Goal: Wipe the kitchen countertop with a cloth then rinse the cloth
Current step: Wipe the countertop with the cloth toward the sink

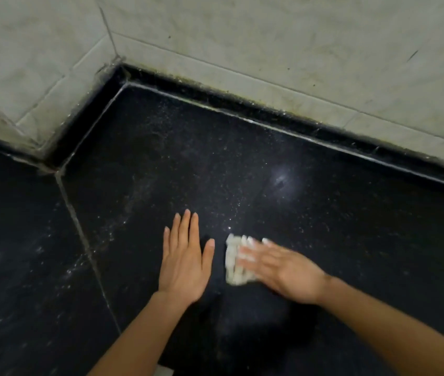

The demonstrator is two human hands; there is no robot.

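On the black countertop (324, 213), near the tiled corner, the right hand (283, 270) presses flat on a pale folded cloth (233, 260), fingers straight and blurred. Just beside it, the left hand (185, 261) lies palm-down on the stone with fingers extended, holding nothing. Pale specks dot the dark surface toward the grey wall tiles (269, 36).

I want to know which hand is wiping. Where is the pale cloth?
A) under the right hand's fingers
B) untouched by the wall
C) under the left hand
A: the right hand presses on the cloth, and the left hand lies flat on the countertop beside it.
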